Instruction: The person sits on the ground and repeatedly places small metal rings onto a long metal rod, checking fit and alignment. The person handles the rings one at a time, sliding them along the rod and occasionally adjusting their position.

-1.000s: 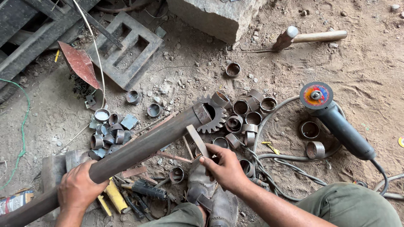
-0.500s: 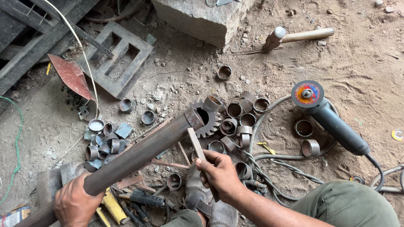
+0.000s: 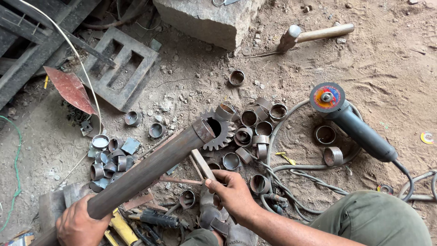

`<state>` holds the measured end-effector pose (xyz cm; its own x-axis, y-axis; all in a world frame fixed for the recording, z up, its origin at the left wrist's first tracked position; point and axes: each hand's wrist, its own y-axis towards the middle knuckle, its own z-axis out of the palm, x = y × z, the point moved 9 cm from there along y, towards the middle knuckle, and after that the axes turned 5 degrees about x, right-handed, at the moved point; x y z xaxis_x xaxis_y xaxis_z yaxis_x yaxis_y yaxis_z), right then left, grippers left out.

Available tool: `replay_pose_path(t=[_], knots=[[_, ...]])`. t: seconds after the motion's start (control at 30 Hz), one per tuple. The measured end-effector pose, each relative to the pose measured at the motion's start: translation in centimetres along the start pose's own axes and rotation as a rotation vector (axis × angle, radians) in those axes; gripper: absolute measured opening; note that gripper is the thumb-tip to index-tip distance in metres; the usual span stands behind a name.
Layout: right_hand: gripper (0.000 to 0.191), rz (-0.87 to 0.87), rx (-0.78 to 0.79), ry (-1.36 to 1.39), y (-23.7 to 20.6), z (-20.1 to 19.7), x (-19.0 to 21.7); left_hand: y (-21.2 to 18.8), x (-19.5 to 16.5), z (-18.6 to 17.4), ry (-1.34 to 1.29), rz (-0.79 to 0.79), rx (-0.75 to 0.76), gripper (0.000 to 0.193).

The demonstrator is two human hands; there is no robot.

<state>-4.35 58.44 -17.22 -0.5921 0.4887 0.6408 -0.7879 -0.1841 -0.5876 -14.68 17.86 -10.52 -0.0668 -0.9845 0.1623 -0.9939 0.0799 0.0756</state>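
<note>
Pipe (image 3: pixel 150 171), long and rusty, runs off the bottom-left corner, the left hand (image 3: pixel 79 224) wrapped around it there. Right hand (image 3: pixel 233 193) fingers pinch a flat metal strip (image 3: pixel 201 165), its lower end hidden in the grip.

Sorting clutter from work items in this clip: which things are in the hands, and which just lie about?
In hand:
left hand grips the steel pipe
right hand holds a flat metal strip

Lying about:
angle grinder
hammer
gear
cut pipe rings
stone block

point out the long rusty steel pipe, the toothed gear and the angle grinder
long rusty steel pipe (image 3: pixel 150 171), head view, middle of its barrel
toothed grey gear wheel (image 3: pixel 224 136), head view, its toothed rim
dark angle grinder (image 3: pixel 359 132), head view, its body
</note>
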Motion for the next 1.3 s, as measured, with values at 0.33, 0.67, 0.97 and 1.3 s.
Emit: replay_pose_path(t=[0.33,0.67,0.97,1.3], knots=[[0.032,0.086,-0.156,0.189,0.2,-2.2,-1.8,0.7,0.7,1.4,0.053,-0.041,0.228,0.086],[0.032,0.027,-0.131,0.18,0.7,-2.7,-1.2,0.7,0.9,2.2,0.117,-0.059,0.297,0.09],[0.036,0.016,-0.187,0.183,1.0,-3.0,-1.5,0.1,0.5,1.3,0.033,-0.036,0.121,0.083],[0.047,0.131,-0.201,0.208,2.2,-4.2,-3.0,0.0,0.3,1.4,0.045,-0.035,0.106,0.082]])
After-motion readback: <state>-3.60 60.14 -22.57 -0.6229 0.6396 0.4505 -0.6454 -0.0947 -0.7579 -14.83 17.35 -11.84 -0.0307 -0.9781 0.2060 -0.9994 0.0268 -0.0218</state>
